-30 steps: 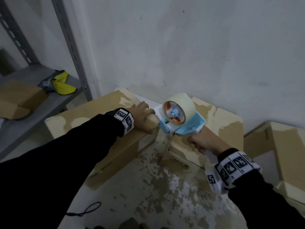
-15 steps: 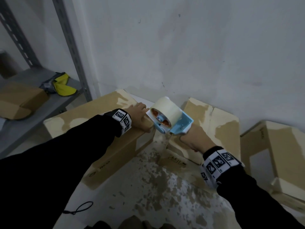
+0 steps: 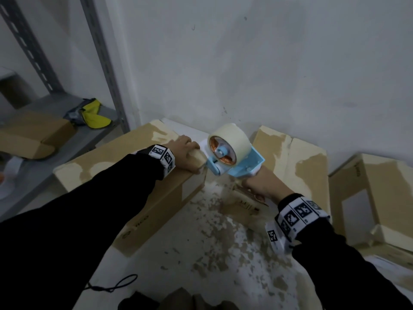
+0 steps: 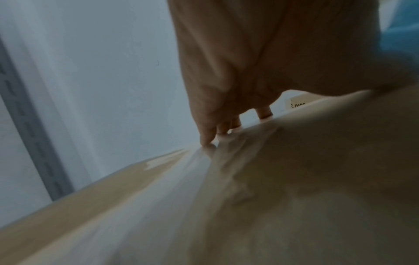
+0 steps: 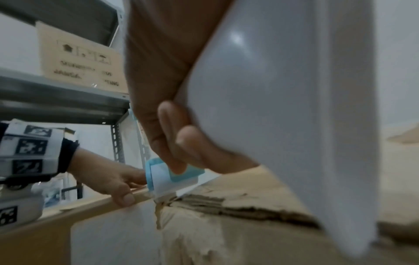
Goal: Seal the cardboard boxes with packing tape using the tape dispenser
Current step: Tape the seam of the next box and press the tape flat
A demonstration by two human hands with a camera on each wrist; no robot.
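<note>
My left hand (image 3: 184, 153) clasps the near end of a long cardboard box (image 3: 116, 177), fingers on its top and thumb on the side edge. In the left wrist view the fingertips (image 4: 208, 138) press on the box top (image 4: 272, 197). My right hand (image 3: 261, 186) grips the white handle of a blue tape dispenser (image 3: 237, 164) carrying a pale tape roll (image 3: 232, 137). The dispenser's front (image 5: 167, 179) sits at the box's end edge, right beside my left hand (image 5: 108, 177). A second cardboard box (image 3: 301, 157) with peeled patches lies behind the dispenser.
A grey metal shelf (image 3: 67, 139) at left carries a small box (image 3: 33, 135) and a yellow item (image 3: 93, 115). More boxes (image 3: 368, 186) stand at right. A white wall is close behind. A black cord (image 3: 111, 285) lies on the flaking white surface (image 3: 223, 253).
My right hand has carried the dispenser leftwards, up to the end of the long box beside my left hand. The left hand has kept its hold on the box.
</note>
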